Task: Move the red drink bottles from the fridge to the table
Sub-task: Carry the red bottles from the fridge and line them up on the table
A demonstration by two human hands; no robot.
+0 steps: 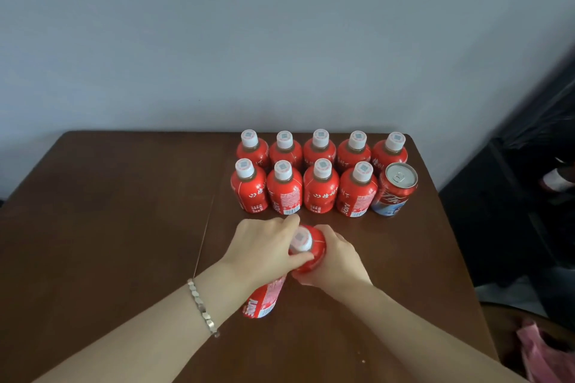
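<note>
Bottles fill the far right part of the table (109,227). Five stand in the far row (320,152) and four in the near row (320,193), all upright and white-capped. A can (395,193) closes the near row's right end. So nine bottles appear delivered, which looks like most of the job.

One more bottle (314,247) is in hand just near of the near row, in front of its middle. The right hand (337,261) wraps its curled fingers around the bottle's red shoulder from the right. The left hand (258,246) comes over from the left, with thumb and fingers pinching round the cap (300,241).

A red labelled body (264,301) shows below the left wrist. I cannot tell whether that is this bottle's lower half, tilted toward the viewer, or a second bottle. Nor can I tell whether the base touches the table.

Judging by the layout, this one is about to start a third row, and it has yet to be stood upright and released. The fridge is out of view, so how many bottles are left to fetch cannot be told. The left half of the table offers room for more.
</note>
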